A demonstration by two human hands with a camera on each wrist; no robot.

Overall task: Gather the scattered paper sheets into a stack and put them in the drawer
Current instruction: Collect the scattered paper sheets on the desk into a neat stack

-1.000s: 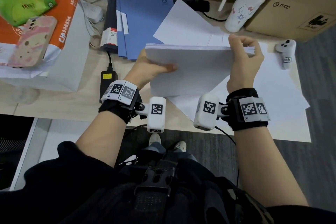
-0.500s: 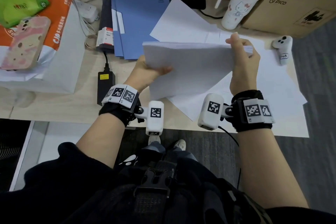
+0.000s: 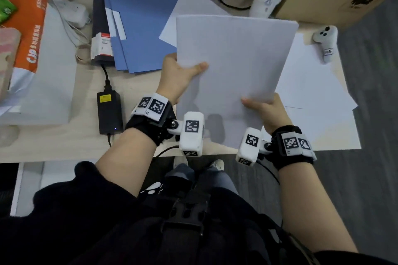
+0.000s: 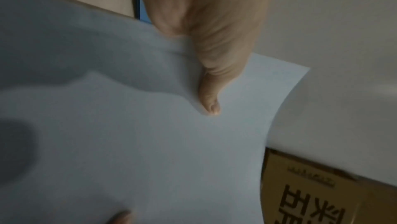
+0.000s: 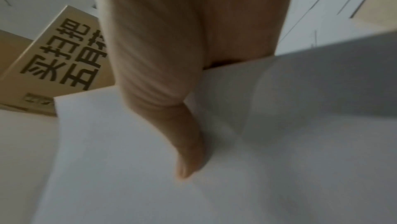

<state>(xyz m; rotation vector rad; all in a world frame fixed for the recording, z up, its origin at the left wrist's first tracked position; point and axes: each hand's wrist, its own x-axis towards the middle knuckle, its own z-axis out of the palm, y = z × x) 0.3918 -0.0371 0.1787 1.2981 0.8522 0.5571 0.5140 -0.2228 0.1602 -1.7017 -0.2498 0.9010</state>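
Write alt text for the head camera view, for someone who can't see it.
Seen from above, a person's left hand and right hand hold a stack of white paper over a cluttered desk. More loose sheets lie on the desk, with blue folders to the left.

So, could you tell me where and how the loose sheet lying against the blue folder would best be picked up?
Probably by its near left corner, from the left. The loose sheet lies flat, half under the held stack, so only that side is exposed. Its corner overhangs the blue folder, which may let fingers slip under. Both the left hand and right hand grip the stack, so one must let go first.
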